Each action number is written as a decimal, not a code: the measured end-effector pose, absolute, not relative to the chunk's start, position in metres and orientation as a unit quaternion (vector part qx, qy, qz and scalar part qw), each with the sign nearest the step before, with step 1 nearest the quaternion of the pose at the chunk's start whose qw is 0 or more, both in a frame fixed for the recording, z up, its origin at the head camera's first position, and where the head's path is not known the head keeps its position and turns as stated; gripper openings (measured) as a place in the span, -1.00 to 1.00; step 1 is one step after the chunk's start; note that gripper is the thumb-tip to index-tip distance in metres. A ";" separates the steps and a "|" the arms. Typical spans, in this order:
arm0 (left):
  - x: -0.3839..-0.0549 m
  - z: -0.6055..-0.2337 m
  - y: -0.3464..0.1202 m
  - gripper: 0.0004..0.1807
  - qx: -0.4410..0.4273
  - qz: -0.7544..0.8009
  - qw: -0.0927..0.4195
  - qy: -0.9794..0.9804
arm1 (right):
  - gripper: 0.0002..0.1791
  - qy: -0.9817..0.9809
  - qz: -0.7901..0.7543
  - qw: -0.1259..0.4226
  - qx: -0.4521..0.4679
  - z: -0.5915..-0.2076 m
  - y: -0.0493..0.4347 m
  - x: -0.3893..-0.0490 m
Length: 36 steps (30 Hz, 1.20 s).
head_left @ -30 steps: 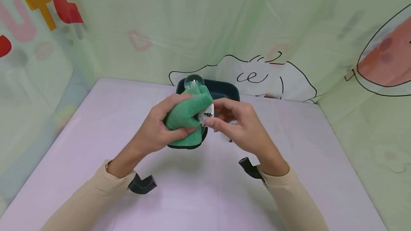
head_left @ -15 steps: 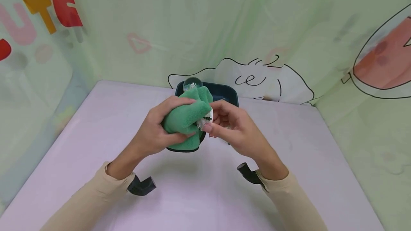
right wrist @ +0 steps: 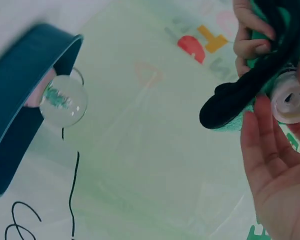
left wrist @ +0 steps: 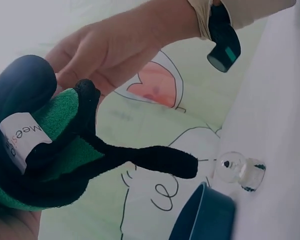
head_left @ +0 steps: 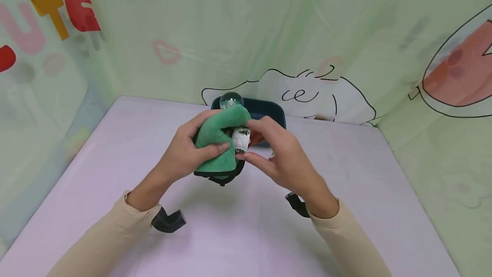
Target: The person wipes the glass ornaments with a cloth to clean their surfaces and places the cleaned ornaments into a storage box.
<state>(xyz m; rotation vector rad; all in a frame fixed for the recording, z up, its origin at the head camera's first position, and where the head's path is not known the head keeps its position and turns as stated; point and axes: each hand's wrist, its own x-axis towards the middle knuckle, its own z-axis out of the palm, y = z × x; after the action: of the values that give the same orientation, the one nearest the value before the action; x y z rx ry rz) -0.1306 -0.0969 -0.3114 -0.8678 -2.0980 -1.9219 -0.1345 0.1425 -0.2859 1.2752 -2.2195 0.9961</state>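
Observation:
My left hand (head_left: 178,151) grips a folded green cloth (head_left: 213,134) with dark edging, wrapped around one end of a snow globe. Only the globe's white base (head_left: 241,140), with small green trees, sticks out toward the right; its ball is hidden in the cloth. The thumb and fingers of my right hand (head_left: 284,155) pinch this base. From the right wrist view, the round underside of the base (right wrist: 290,100) shows between the fingers. A white label (left wrist: 22,137) is on the cloth in the left wrist view.
A dark blue tray (head_left: 269,110) stands at the back of the table, partly behind the hands. Inside it is another snow globe (head_left: 231,99). One more snow globe (left wrist: 250,175) stands on the table beside the tray. A printed curtain (head_left: 246,33) closes the back.
The white base has turned in the right hand's fingers, so its side faces the head camera more fully. The cloth has shifted and its fold now opens around the base. Both hands stay nearly in place.

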 end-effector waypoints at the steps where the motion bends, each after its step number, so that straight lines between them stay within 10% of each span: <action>1: -0.131 -0.311 -0.097 -0.41 -0.283 -0.650 0.071 -0.702 | -0.36 -0.793 0.340 0.214 0.459 -0.287 0.142 -0.135; 18: -0.130 -0.312 -0.096 -0.43 -0.208 -0.716 -0.048 -0.665 | -0.46 -0.743 0.228 0.358 0.517 -0.293 0.145 -0.150; 36: -0.128 -0.317 -0.090 -0.34 -0.316 -0.633 0.114 -0.697 | -0.50 -0.761 0.442 0.162 0.446 -0.294 0.146 -0.146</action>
<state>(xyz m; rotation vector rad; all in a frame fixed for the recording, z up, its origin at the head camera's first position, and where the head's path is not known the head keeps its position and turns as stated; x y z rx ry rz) -0.1278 -0.0900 -0.3172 -0.9268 -2.0441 -1.8561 -0.1457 0.1456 -0.2936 1.2735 -2.1730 1.2601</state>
